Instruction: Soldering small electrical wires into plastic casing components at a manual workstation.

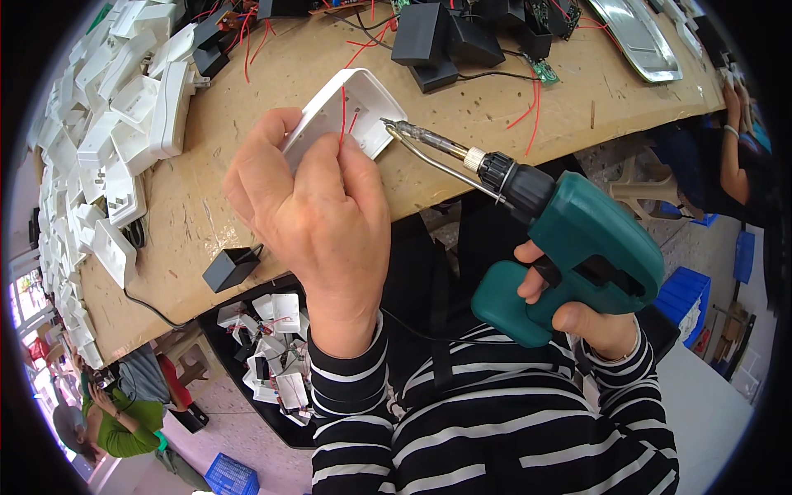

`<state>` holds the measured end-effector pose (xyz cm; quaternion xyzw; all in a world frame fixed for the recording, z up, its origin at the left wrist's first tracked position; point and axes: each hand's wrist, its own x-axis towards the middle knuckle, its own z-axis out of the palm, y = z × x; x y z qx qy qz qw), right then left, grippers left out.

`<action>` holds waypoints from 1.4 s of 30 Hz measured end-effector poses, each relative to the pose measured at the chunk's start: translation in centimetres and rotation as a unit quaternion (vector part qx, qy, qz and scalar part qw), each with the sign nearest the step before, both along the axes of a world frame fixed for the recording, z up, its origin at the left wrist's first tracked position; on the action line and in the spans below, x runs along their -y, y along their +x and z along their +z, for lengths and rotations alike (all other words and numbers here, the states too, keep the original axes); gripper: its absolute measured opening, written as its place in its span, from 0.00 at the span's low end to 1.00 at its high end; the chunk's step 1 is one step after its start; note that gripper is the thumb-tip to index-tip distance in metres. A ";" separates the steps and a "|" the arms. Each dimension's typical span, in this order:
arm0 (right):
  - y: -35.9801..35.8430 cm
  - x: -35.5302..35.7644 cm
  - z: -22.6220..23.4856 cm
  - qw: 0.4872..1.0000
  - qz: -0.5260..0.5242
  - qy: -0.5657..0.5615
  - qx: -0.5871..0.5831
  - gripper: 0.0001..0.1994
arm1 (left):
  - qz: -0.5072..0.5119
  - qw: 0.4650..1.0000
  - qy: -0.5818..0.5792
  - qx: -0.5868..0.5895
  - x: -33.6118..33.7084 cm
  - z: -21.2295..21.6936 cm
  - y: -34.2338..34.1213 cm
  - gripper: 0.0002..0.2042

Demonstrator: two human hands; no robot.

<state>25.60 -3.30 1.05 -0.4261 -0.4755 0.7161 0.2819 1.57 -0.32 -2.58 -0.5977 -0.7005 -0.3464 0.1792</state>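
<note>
My left hand grips a white plastic casing from its near side, just above the tabletop. Its thumb and index finger pinch close to a thin red wire that rises out of the casing. In my right hand is a green pistol-shaped soldering gun, its fingers wrapped round the handle by the trigger. The gun's dark metal tip and the curved thin tube beside it point left, into the casing's open side. Whether the tip touches anything inside cannot be made out.
White casings are heaped along the left. Black boxes with wires and a silver tray lie at the back. A small black box sits at the near edge, above a black bin of parts. Other people are at both sides.
</note>
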 end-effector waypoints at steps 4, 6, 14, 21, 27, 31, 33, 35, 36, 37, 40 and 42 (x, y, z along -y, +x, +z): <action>0.0 -0.2 0.1 1.000 -0.003 -0.009 0.009 0.42 | -0.013 1.000 0.022 -0.007 -0.2 -0.2 0.0 0.03; 0.0 -0.2 0.1 1.000 -0.003 -0.012 0.012 0.42 | -0.010 0.999 0.033 0.000 -0.2 -0.4 -0.1 0.04; -0.4 -0.6 0.4 1.000 -0.010 -0.015 0.002 0.42 | 0.000 1.000 0.027 -0.012 -0.3 -0.3 0.1 0.04; -0.7 -0.9 0.5 1.000 -0.013 -0.015 0.021 0.42 | 0.013 1.000 0.007 -0.004 -0.2 -0.3 0.0 0.04; -1.6 -1.5 1.1 0.999 -0.034 -0.005 0.027 0.42 | 0.005 1.000 0.019 0.005 -0.2 -0.4 -0.1 0.04; -1.6 -1.8 1.0 0.998 -0.050 0.011 0.028 0.41 | 0.003 1.000 0.016 -0.008 -0.3 -0.3 -0.1 0.04; -1.7 -2.0 1.1 0.998 -0.047 0.016 0.031 0.41 | 0.001 1.000 0.023 -0.006 -0.3 -0.4 0.0 0.03; -1.7 -2.1 1.1 0.998 -0.043 0.020 0.033 0.41 | 0.003 1.000 0.021 -0.006 -0.2 -0.3 0.0 0.03; -1.8 -2.1 1.1 0.998 -0.044 0.025 0.030 0.41 | 0.004 1.000 0.019 -0.007 -0.2 -0.2 0.0 0.03; -1.8 -2.1 1.0 0.998 -0.046 0.030 0.027 0.41 | 0.005 1.000 0.019 -0.007 -0.1 -0.2 0.0 0.03; -2.0 -2.1 0.9 0.997 -0.054 0.043 0.025 0.40 | 0.004 1.000 0.027 -0.002 -0.2 -0.5 0.0 0.03; -2.0 -2.2 0.9 0.997 -0.051 0.044 0.025 0.39 | 0.005 1.000 0.027 -0.002 -0.3 -0.5 0.0 0.03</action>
